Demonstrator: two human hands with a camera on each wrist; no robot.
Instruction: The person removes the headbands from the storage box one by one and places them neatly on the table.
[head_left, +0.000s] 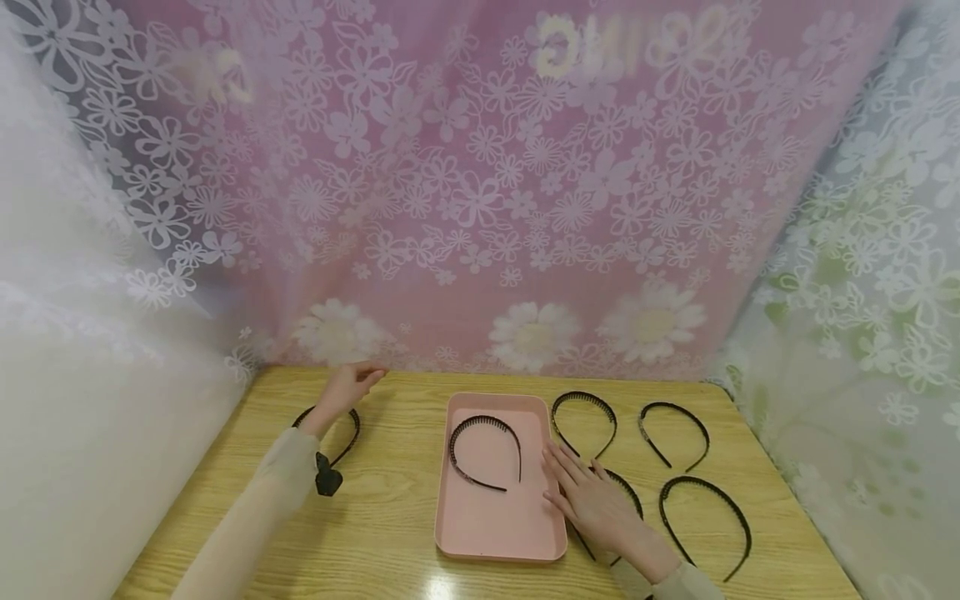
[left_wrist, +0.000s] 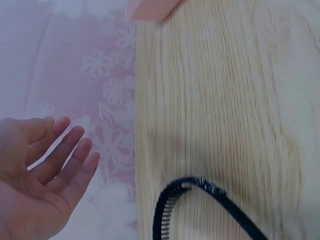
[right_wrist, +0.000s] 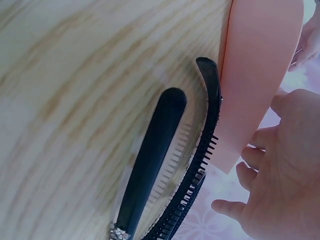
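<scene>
My left hand (head_left: 345, 396) hovers above the table's far left, fingers loosely extended and holding nothing. Beneath that wrist lies a black headband (head_left: 357, 429), partly covered by the arm; the left wrist view shows its toothed curve (left_wrist: 172, 192). At the right side of the pink tray (head_left: 498, 525), my right hand (head_left: 592, 500) has its fingers spread along the rim. One black toothed headband (head_left: 483, 418) lies inside the tray. Another headband (head_left: 636, 496) is partly hidden under the right hand; the right wrist view shows a headband's dark end (right_wrist: 155, 155) close up.
Right of the tray, more black headbands lie on the wooden table (head_left: 397, 467): one at the back (head_left: 585, 395), one at the back right (head_left: 675, 406) and one at the front right (head_left: 705, 481). A pink flowered curtain (head_left: 450, 250) hangs behind the table.
</scene>
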